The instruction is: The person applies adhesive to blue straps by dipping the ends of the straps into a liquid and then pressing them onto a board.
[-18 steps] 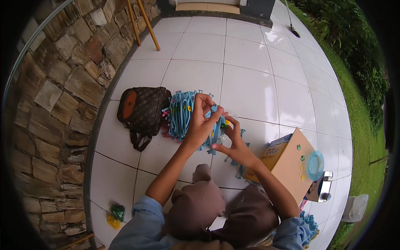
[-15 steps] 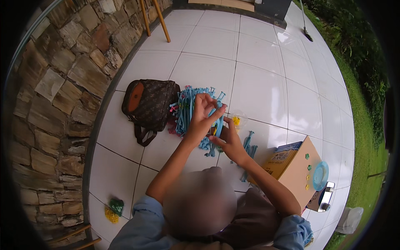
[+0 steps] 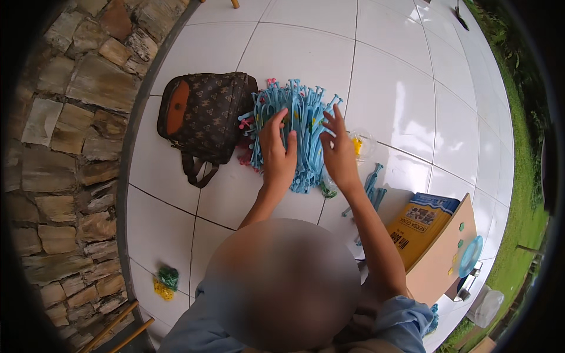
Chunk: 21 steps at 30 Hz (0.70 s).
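One head-worn fisheye view looks steeply down from just above the person, close enough that both forearms rise from the lower edge to the left grip (image 3: 278, 154) and right grip (image 3: 339, 154) at centre frame. Beyond the grips the white tiled floor (image 3: 306, 53) bends away; left of them curves a stone wall (image 3: 53, 147), right a grass strip (image 3: 524, 194).

Bag (image 3: 203, 117) left of plastic stick pile (image 3: 297, 126), hands (image 3: 278, 150) on pile, cardboard box (image 3: 438, 247) right.
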Tool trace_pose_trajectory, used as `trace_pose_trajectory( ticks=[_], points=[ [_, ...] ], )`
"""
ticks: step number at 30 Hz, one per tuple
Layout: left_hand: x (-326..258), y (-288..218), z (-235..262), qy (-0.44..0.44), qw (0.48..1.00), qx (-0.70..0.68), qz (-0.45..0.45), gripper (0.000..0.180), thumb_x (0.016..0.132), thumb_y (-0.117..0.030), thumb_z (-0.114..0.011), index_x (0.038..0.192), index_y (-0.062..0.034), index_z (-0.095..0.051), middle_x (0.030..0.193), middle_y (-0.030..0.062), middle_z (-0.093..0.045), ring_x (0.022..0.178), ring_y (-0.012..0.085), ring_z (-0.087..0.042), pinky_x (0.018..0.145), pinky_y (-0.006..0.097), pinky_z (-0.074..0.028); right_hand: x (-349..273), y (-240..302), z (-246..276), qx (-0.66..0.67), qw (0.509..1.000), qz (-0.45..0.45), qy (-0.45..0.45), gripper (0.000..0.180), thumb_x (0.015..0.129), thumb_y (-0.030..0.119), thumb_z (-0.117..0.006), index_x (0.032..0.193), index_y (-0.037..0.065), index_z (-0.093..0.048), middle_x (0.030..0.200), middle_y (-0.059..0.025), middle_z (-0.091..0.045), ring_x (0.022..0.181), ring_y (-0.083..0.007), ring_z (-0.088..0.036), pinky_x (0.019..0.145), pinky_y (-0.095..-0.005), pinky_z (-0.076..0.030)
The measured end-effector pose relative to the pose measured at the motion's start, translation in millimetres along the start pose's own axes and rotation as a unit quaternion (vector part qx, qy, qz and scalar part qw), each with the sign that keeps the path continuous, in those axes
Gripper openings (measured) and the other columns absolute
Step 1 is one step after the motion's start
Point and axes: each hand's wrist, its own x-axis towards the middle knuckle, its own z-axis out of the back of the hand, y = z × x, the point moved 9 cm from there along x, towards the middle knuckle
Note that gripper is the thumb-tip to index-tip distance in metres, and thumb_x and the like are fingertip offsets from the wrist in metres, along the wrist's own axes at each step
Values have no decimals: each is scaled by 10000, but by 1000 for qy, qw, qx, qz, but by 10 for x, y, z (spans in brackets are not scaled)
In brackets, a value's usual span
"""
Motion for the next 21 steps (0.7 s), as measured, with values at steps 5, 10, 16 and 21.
trace_pose_trajectory(
  ticks=[5,10,16,21],
  points=[
    [-251,-565,-391,90,969,-229,10,149,894,-59,-488,1032,-19,-530,991,63,-565,891,146,-545,788,271,-438,-407,-286,1374,187,922,-59,-334,253,902,50,-427,1141,-14,-479,994,-147,-592,869,-178,-574,768,-287,-475],
    [-1037,-602,-1618,334,879,-323,108,147,901,-52,-474,1021,-7,-546,1015,70,-571,964,151,-551,794,288,-469,-1558,-1284,1588,215,848,-189,-445,190,894,24,-425,1064,-22,-496,843,-110,-579,739,-153,-572,695,-254,-482],
    [-1804,-11,-2220,316,935,-149,66,294,852,-33,-500,1144,-17,-478,1072,139,-537,964,263,-553,817,356,-455,-2092,-2095,1138,92,891,-331,-298,244,865,15,-489,1107,-10,-477,874,-127,-609,777,-185,-598,719,-290,-486],
    [-2033,300,-2481,337,924,-92,156,346,865,-51,-500,1205,-13,-455,1114,166,-530,921,259,-570,805,340,-469,-1939,-2073,958,-39,918,-298,-260,350,816,13,-572,1149,19,-466,881,-123,-606,792,-194,-596,718,-310,-473]
  ],
)
